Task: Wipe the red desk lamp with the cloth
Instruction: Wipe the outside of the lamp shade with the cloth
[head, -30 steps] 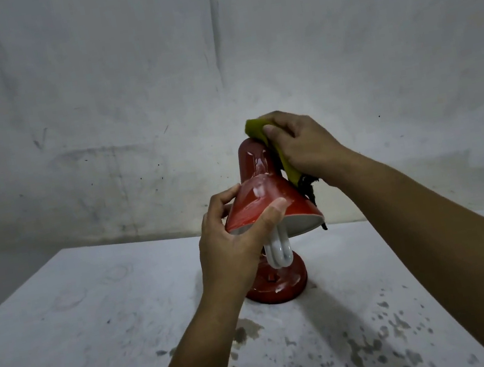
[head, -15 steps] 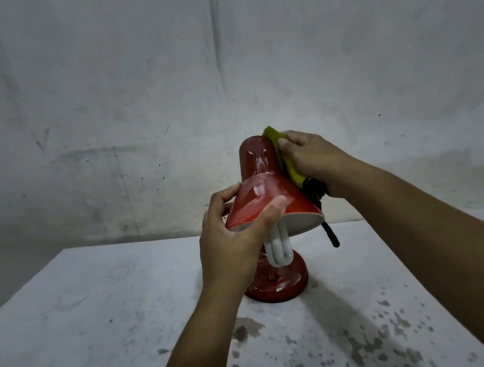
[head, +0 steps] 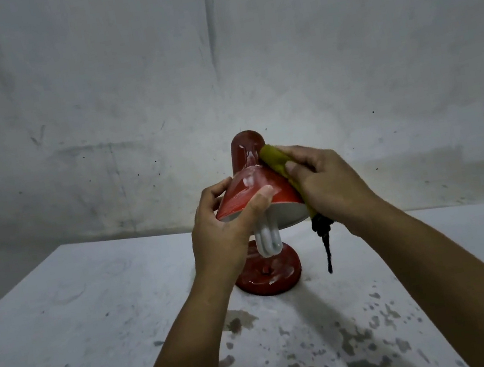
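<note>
A white table (head: 81, 322) fills the lower half of the view, its top scuffed with faint ring marks toward 9 o'clock and flecked with dark grey patches of worn paint from 6 round to 4 o'clock. Behind it rises a bare, stained grey wall (head: 91, 96), with a dark vertical streak at 12 o'clock and scratches toward 10. The room is dim; the lamp throws a soft shadow across the tabletop toward 5 o'clock.

The red desk lamp (head: 252, 194) stands near the middle of the table, a little toward its far edge, its round base (head: 277, 275) flat on the surface. The shade is tipped so its white-lined mouth faces down and toward the viewer, and a white coiled bulb (head: 268, 241) hangs out of it.

The left hand (head: 223, 234) comes in from 6 o'clock and grips the shade's lower rim at its 8 o'clock side, thumb laid across the red outside, fingers curled round the far side. The left forearm hides part of the base.

The right hand (head: 328, 188) reaches in from 4 o'clock, fingers closed on a folded yellow-green cloth (head: 275, 158) and pressing it against the shade's 3 o'clock flank, from the neck down toward the rim. This hand covers whatever joins shade to base. Below it a black cord (head: 326, 243) dangles, its end hanging free just above the table, beside the base at 3 o'clock.
</note>
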